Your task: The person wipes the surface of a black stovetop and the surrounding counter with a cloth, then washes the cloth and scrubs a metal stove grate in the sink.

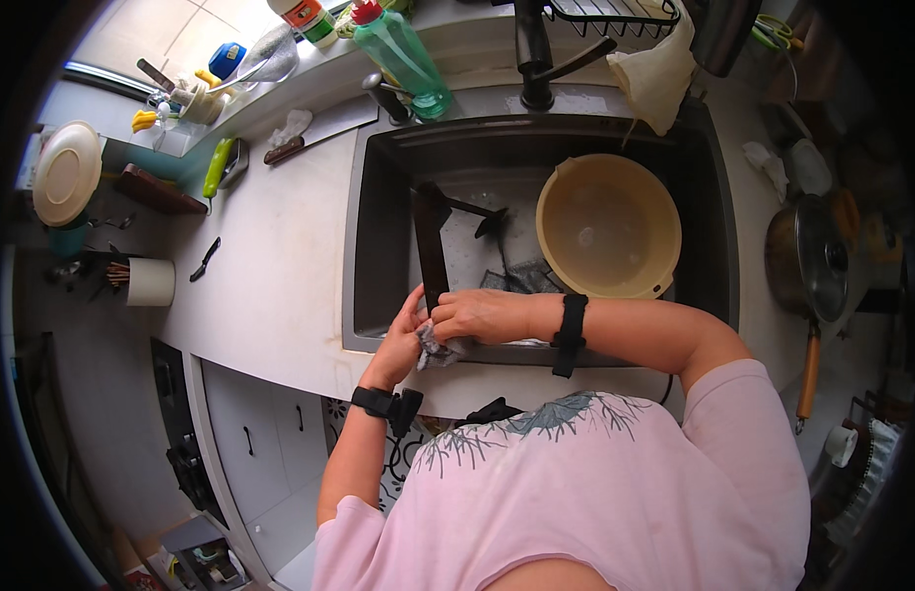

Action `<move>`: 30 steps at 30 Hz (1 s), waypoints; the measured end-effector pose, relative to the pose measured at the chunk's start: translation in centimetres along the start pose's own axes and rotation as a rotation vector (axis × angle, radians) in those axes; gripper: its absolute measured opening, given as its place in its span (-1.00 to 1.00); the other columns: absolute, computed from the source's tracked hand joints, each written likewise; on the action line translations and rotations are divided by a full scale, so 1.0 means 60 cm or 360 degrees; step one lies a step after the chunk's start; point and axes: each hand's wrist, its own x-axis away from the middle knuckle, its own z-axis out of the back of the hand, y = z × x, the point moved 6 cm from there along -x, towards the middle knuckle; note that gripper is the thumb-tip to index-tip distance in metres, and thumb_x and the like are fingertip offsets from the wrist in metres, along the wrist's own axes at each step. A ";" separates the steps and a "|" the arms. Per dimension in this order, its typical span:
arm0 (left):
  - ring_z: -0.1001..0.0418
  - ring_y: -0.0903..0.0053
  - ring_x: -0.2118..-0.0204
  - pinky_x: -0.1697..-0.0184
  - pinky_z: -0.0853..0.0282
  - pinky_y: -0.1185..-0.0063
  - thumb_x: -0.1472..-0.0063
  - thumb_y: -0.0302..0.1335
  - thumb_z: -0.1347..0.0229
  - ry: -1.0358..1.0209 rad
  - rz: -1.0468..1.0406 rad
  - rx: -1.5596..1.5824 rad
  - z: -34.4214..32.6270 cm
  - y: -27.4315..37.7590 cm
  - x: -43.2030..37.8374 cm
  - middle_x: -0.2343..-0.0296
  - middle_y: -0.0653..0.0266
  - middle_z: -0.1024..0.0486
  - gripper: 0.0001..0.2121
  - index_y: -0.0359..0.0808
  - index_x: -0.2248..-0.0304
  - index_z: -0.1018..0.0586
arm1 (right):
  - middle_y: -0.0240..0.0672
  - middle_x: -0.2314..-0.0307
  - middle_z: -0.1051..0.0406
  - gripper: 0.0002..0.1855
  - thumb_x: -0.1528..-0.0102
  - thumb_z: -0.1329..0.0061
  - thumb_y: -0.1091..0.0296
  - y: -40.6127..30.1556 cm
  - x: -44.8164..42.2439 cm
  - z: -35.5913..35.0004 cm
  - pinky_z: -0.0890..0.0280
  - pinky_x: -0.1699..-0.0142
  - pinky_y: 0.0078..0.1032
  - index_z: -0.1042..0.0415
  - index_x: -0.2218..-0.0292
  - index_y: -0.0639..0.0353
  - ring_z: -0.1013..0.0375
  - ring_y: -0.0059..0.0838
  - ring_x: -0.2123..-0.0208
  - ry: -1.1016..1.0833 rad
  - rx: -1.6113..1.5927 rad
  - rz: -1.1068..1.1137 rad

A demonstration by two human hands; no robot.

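Note:
Over the near left rim of the dark sink (pixel 357 244), my two hands meet at the near end of a long, flat dark bar (pixel 431 255). My left hand (pixel 402 343) holds that end from the left, its fingers partly hidden. From the right, my right hand (pixel 481 315) grips a crumpled grey cloth (pixel 436 349) against the bar. At its far end, the bar touches or overlaps a black piece with a thin arm (pixel 472 210); whether they are joined I cannot tell. A grey mesh-like cloth (pixel 522 278) lies on the sink floor, partly behind my right forearm.
A yellow basin (pixel 609 225) of cloudy water stands in the sink's right half, below a black faucet (pixel 535 66). A cleaver (pixel 324 129) and a small black knife (pixel 205 258) lie on the left counter. To the right sits a lidded pan (pixel 808 258) with its handle towards me.

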 end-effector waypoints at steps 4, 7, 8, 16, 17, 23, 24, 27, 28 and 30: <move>-0.38 0.61 0.21 0.17 -0.30 0.67 -0.20 -0.60 0.10 -0.0054 -0.0027 0.0045 -0.018 0.008 -0.002 0.17 0.15 -0.39 -0.40 -0.31 -0.16 0.13 | -0.34 0.33 -0.33 -0.75 0.19 0.11 0.67 0.005 0.019 0.015 -0.25 0.24 -0.46 -0.35 0.41 0.13 -0.26 -0.29 0.30 0.0100 -0.0126 0.0185; -0.38 0.63 0.22 0.16 -0.29 0.67 -0.20 -0.60 0.09 -0.0047 -0.0006 -0.0010 -0.020 0.007 -0.003 0.18 0.17 -0.41 -0.40 -0.32 -0.16 0.13 | -0.34 0.35 -0.31 -0.77 0.18 0.11 0.66 0.009 0.028 0.020 -0.24 0.24 -0.46 -0.35 0.43 0.13 -0.27 -0.29 0.28 0.0054 -0.0117 0.0074; -0.38 0.64 0.24 0.19 -0.30 0.68 -0.20 -0.60 0.10 -0.0036 -0.0018 0.0003 -0.020 0.005 -0.005 0.19 0.19 -0.41 -0.39 -0.31 -0.16 0.13 | -0.33 0.36 -0.31 -0.76 0.18 0.11 0.67 0.013 0.030 0.021 -0.24 0.23 -0.45 -0.35 0.42 0.13 -0.27 -0.28 0.28 0.0070 -0.0154 0.0053; -0.33 0.76 0.29 0.29 -0.24 0.78 -0.18 -0.62 0.13 0.0023 -0.0021 -0.0055 -0.020 0.006 -0.008 0.18 0.30 -0.40 -0.42 -0.28 -0.15 0.09 | -0.16 0.38 -0.30 -0.66 0.23 0.12 0.71 0.105 0.089 0.059 -0.24 0.23 -0.33 -0.30 0.35 0.15 -0.31 -0.08 0.29 0.0476 0.0043 -0.0680; -0.32 0.77 0.29 0.30 -0.23 0.78 -0.18 -0.62 0.13 0.0025 -0.0032 -0.0040 -0.020 0.007 -0.007 0.18 0.31 -0.39 -0.42 -0.28 -0.15 0.09 | -0.15 0.38 -0.30 -0.66 0.24 0.12 0.70 0.112 0.098 0.070 -0.24 0.24 -0.31 -0.29 0.34 0.16 -0.32 -0.06 0.29 0.0594 0.0043 -0.0838; -0.28 0.79 0.36 0.33 -0.20 0.79 -0.18 -0.64 0.13 0.0051 -0.0011 0.0003 -0.028 0.014 -0.007 0.22 0.33 -0.40 -0.41 -0.32 -0.15 0.11 | -0.05 0.36 -0.27 -0.61 0.20 0.04 0.51 0.061 0.084 0.028 -0.23 0.19 -0.34 -0.21 0.26 0.27 -0.29 -0.06 0.28 0.0404 -0.0269 -0.0631; -0.27 0.79 0.36 0.34 -0.20 0.80 -0.18 -0.64 0.13 0.0052 -0.0006 -0.0014 -0.021 0.007 -0.008 0.21 0.33 -0.39 -0.41 -0.32 -0.15 0.11 | -0.05 0.35 -0.26 -0.62 0.20 0.05 0.52 0.041 0.079 0.018 -0.22 0.20 -0.34 -0.21 0.26 0.27 -0.29 -0.06 0.28 0.0353 -0.0315 -0.0585; -0.25 0.81 0.39 0.39 -0.17 0.81 -0.18 -0.64 0.13 0.0089 0.0005 -0.0040 -0.014 0.000 -0.007 0.21 0.33 -0.39 -0.42 -0.31 -0.15 0.09 | -0.05 0.38 -0.31 -0.69 0.23 0.11 0.59 0.038 0.070 0.010 -0.21 0.23 -0.30 -0.23 0.34 0.26 -0.30 -0.03 0.28 0.0381 -0.0355 -0.0589; -0.24 0.82 0.41 0.41 -0.16 0.81 -0.18 -0.65 0.13 0.0092 0.0004 -0.0049 -0.017 0.003 -0.009 0.21 0.34 -0.39 -0.42 -0.31 -0.15 0.08 | -0.05 0.39 -0.32 -0.70 0.24 0.12 0.60 0.058 0.071 0.010 -0.21 0.23 -0.30 -0.24 0.35 0.27 -0.30 -0.03 0.28 0.0406 -0.0335 -0.0617; -0.21 0.82 0.45 0.43 -0.14 0.81 -0.18 -0.65 0.13 0.0112 0.0019 -0.0032 -0.031 0.015 -0.007 0.23 0.36 -0.40 -0.43 -0.31 -0.15 0.08 | -0.04 0.42 -0.34 -0.71 0.25 0.12 0.62 0.094 0.075 0.017 -0.20 0.25 -0.29 -0.25 0.37 0.29 -0.32 0.00 0.30 0.0522 -0.0219 -0.0633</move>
